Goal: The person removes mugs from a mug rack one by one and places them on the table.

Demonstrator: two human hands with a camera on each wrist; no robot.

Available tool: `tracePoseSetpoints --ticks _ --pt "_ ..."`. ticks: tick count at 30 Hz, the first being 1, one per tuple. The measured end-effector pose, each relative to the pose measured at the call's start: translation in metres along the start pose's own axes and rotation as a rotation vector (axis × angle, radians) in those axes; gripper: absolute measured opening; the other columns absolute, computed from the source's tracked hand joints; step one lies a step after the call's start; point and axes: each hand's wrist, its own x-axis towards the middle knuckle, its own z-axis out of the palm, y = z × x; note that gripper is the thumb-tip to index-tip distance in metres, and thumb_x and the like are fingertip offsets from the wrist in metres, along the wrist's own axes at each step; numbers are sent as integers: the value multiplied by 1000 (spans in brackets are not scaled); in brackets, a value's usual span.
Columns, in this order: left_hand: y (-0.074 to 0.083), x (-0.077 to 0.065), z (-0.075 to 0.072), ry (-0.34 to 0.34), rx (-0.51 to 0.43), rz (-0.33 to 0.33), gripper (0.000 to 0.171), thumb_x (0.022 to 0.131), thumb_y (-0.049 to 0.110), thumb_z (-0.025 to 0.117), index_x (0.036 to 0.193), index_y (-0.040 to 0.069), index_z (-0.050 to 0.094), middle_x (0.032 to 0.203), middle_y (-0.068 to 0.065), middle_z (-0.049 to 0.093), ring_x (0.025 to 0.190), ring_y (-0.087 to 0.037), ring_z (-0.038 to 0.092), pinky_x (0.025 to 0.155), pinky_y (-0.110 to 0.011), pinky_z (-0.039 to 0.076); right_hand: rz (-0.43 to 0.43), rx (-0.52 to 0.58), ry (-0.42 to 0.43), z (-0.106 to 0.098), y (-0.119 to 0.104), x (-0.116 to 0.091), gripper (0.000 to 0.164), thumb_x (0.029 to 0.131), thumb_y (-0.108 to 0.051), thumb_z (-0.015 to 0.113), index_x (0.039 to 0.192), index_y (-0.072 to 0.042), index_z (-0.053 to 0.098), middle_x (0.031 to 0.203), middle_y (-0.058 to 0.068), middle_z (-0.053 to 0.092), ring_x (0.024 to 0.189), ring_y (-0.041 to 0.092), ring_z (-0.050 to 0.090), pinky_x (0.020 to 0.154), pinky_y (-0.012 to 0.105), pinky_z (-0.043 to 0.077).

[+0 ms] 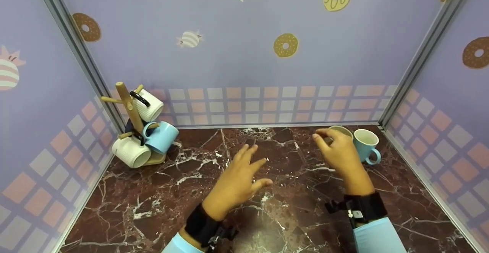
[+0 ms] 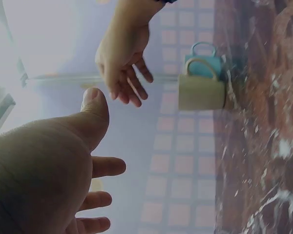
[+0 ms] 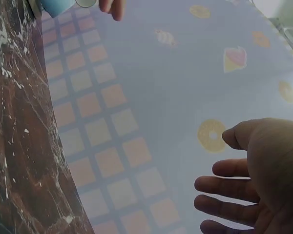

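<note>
My left hand (image 1: pixel 237 180) hovers over the middle of the table, fingers spread and holding nothing. To the right, my right hand (image 1: pixel 340 153) hangs in the air with loosely bent fingers and nothing in them. It partly covers a tan mug (image 1: pixel 344 131) in the head view. The left wrist view shows that tan mug (image 2: pixel 201 92) standing upright, apart from the right hand. Beside it stands a light blue mug (image 1: pixel 363 151), handle toward the right. At the left, a wooden mug tree (image 1: pixel 131 111) carries white ribbed mugs (image 1: pixel 152 106) with black handles and a blue mug (image 1: pixel 164 136).
The dark red marbled table (image 1: pixel 191 207) is bounded by patterned lilac walls at the back (image 1: pixel 237 62) and both sides. The mug tree stands near the back left corner, the two upright mugs near the back right corner.
</note>
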Motion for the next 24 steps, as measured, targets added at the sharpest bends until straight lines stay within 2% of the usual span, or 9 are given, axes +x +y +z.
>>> tracePoseSetpoints --ticks 2,4,6,11,15,21,24 --pt "-5 0 -4 21 -14 -13 81 104 69 63 167 19 57 191 -9 20 178 -42 18 141 -65 27 -21 -3 -28 4 -5 0 36 111 -27 74 136 -1 79 129 25 82 116 46 79 108 64 61" --pt "-9 -1 -9 42 -14 -25 83 104 70 60 168 17 55 191 -11 21 177 -43 19 141 -65 27 -41 -7 -59 7 -11 0 41 112 -30 73 143 -3 76 141 24 78 134 48 72 120 65 55" --pt "-13 -1 -12 62 -20 -40 84 105 71 59 170 17 53 190 -12 22 177 -43 20 140 -67 28 -65 -7 -95 10 -18 0 47 113 -33 72 149 -4 72 156 21 71 149 47 63 130 66 46" --pt "-23 -2 -22 110 -32 -59 80 108 67 59 173 20 49 190 -7 24 177 -39 22 142 -66 26 -124 -39 -190 19 -36 0 61 115 -45 66 165 -11 59 180 7 47 169 39 42 140 65 31" --pt "-31 -2 -29 138 -37 -67 77 110 63 60 173 20 48 189 -4 27 177 -36 24 144 -63 19 -167 -61 -252 26 -46 -4 69 116 -52 61 172 -15 48 186 2 34 175 34 30 142 64 26" --pt "-44 -1 -38 224 28 -156 81 111 67 53 172 15 48 187 -11 32 176 -40 25 144 -66 15 -263 -48 -263 32 -55 -11 70 114 -44 67 174 -14 47 186 5 34 176 36 29 139 68 30" --pt "-53 -3 -43 258 49 -200 81 111 68 52 171 13 50 186 -14 33 175 -43 26 143 -68 16 -291 -49 -271 35 -59 -15 72 113 -45 68 175 -18 45 186 3 32 176 35 27 139 68 29"
